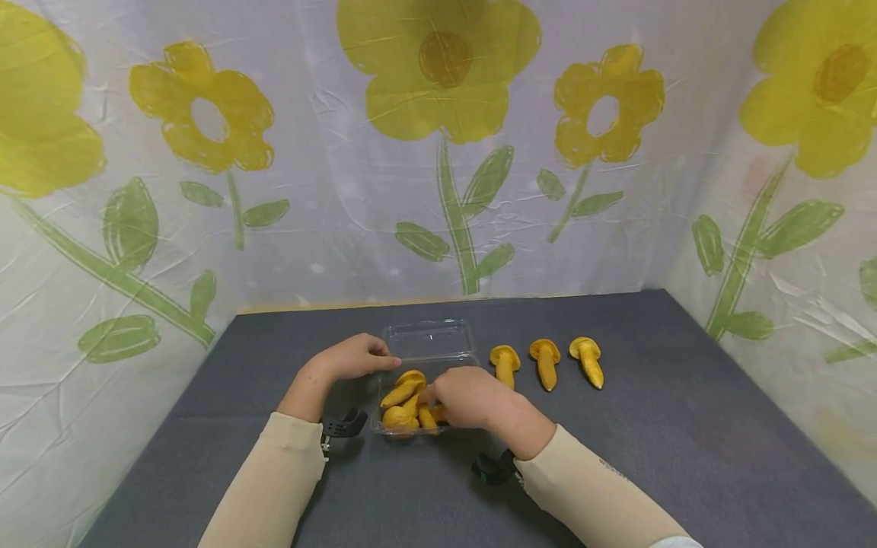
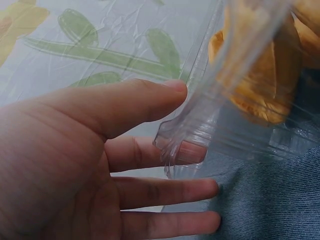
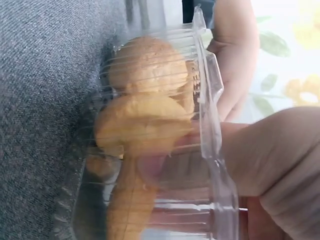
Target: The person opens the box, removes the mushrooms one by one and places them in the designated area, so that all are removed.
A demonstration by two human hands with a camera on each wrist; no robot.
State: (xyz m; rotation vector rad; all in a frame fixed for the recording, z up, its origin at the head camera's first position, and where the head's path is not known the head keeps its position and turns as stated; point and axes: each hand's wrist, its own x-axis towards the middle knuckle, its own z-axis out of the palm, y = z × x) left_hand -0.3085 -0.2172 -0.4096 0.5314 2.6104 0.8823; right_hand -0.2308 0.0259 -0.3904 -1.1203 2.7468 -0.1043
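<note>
A clear plastic clamshell box (image 1: 428,335) stands on the table with its lid raised at the back. Several yellow-orange mushrooms (image 1: 404,392) lie in its base. My left hand (image 1: 352,358) is at the box's back left corner; in the left wrist view its thumb and index finger (image 2: 125,152) touch the rim, fingers fairly straight. Inside the base, my right hand (image 1: 466,396) pinches a mushroom (image 3: 132,200) by its stem, seen through the ribbed wall in the right wrist view. The far side of that grip is partly hidden.
To the right of the box, three more mushrooms (image 1: 546,364) lie in a row on the dark grey table (image 1: 658,457). A pale curtain (image 1: 308,228) with painted yellow flowers hangs behind and at both sides. Black straps with cameras (image 1: 346,422) sit on both wrists.
</note>
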